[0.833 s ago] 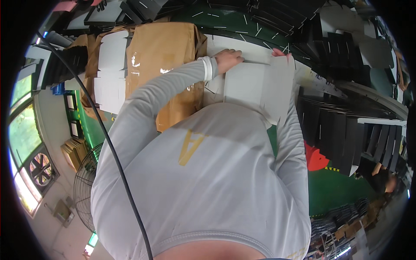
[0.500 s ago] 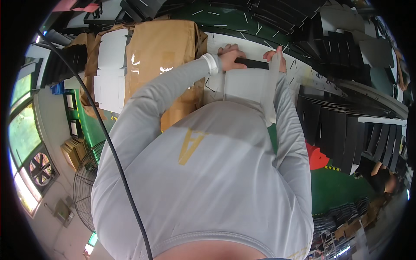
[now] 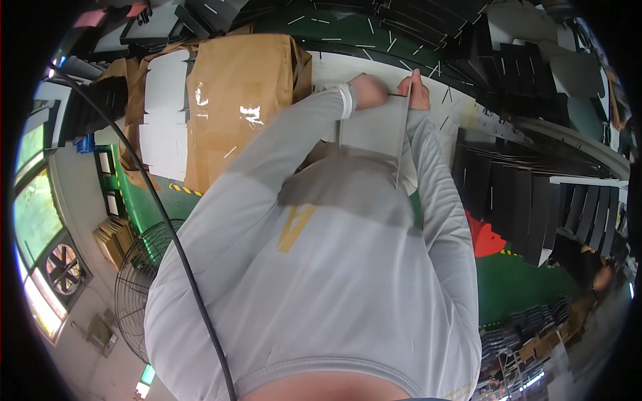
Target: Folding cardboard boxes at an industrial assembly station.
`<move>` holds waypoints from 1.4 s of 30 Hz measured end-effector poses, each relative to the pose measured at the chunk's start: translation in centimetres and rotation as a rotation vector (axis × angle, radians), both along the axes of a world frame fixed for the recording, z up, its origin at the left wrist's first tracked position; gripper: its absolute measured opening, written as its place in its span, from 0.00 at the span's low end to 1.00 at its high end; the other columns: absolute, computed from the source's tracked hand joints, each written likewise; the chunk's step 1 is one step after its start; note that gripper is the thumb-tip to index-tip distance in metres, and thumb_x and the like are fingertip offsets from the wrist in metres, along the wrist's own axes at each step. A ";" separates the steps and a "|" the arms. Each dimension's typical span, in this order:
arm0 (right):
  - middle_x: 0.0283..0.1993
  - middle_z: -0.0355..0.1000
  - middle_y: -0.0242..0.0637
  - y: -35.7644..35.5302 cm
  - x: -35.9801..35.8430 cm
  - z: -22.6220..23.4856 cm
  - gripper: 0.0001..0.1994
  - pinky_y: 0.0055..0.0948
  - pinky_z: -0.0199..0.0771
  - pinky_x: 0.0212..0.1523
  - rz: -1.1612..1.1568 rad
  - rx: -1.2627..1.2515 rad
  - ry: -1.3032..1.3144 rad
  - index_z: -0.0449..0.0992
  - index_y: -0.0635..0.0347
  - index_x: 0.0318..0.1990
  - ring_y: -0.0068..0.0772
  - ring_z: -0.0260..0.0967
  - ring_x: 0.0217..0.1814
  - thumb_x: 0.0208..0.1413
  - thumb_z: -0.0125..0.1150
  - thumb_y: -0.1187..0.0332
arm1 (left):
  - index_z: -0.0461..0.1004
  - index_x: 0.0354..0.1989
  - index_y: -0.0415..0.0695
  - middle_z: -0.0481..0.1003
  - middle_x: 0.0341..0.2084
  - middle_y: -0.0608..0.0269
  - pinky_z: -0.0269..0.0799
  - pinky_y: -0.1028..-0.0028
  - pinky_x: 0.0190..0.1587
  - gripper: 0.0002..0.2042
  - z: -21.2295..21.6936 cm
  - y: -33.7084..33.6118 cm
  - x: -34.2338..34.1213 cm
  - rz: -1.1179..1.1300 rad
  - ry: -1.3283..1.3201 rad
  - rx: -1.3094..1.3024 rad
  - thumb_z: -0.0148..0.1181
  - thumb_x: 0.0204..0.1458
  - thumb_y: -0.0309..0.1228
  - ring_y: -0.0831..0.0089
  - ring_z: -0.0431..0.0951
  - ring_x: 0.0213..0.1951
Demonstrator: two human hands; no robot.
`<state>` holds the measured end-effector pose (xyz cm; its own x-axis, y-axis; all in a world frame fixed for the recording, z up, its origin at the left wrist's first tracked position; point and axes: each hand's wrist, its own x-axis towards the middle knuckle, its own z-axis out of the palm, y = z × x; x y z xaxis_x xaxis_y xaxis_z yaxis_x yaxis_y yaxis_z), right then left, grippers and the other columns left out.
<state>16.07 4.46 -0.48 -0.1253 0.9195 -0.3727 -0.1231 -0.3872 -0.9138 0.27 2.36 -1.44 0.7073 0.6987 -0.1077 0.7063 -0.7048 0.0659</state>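
Observation:
A light grey cardboard piece (image 3: 370,130) lies on the white worktop in front of my body, with its right side panel (image 3: 402,137) standing up. My right hand (image 3: 418,93) is closed around the far end of that panel, fingers on its inner side and thumb pointing up. Close by, my left hand (image 3: 370,91) is over the far edge of the cardboard. It is smeared by motion and its fingers are turned out of sight, so whether it holds anything does not show.
A large brown paper-wrapped package (image 3: 237,100) stands left of the work, beside stacked white card sheets (image 3: 164,144). Black folded card pieces (image 3: 508,194) are stacked on the right. White strips lie scattered over the green surface (image 3: 328,30) beyond. A black cable (image 3: 167,227) crosses the view.
My left hand has shifted right, toward my right hand, and its fingers have turned out of sight. The black strip beneath it no longer shows. My right hand remains at the upright panel.

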 end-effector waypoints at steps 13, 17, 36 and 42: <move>0.14 0.59 0.27 0.3 0.1 -0.2 0.27 0.20 0.51 0.19 0.027 -0.011 0.007 0.65 0.56 0.14 0.19 0.52 0.16 0.54 0.43 0.43 | 0.71 0.32 0.43 0.75 0.28 0.56 0.74 0.68 0.28 0.08 2.7 -1.4 -1.8 -0.004 0.128 -0.047 0.48 0.43 0.27 0.62 0.77 0.30; 0.14 0.59 0.27 0.2 0.8 -1.4 0.27 0.20 0.51 0.19 0.007 0.028 0.037 0.66 0.57 0.15 0.18 0.53 0.16 0.54 0.44 0.44 | 0.70 0.30 0.41 0.74 0.26 0.56 0.73 0.64 0.28 0.07 4.3 -1.5 -2.0 0.156 0.035 -0.093 0.49 0.41 0.26 0.62 0.77 0.29; 0.14 0.58 0.23 0.1 0.1 -0.1 0.26 0.19 0.48 0.18 -0.006 0.036 -0.040 0.66 0.56 0.15 0.16 0.51 0.16 0.53 0.46 0.44 | 0.73 0.23 0.39 0.74 0.22 0.51 0.71 0.59 0.32 0.08 1.1 1.0 0.8 0.148 -0.185 -0.232 0.52 0.38 0.31 0.54 0.75 0.29; 0.15 0.61 0.24 0.3 0.7 -1.0 0.25 0.18 0.52 0.19 -0.047 -0.033 -0.025 0.68 0.58 0.16 0.17 0.54 0.17 0.54 0.46 0.46 | 0.73 0.25 0.41 0.75 0.24 0.54 0.73 0.63 0.30 0.07 1.5 0.6 1.9 -0.040 -0.119 -0.023 0.50 0.39 0.28 0.58 0.76 0.30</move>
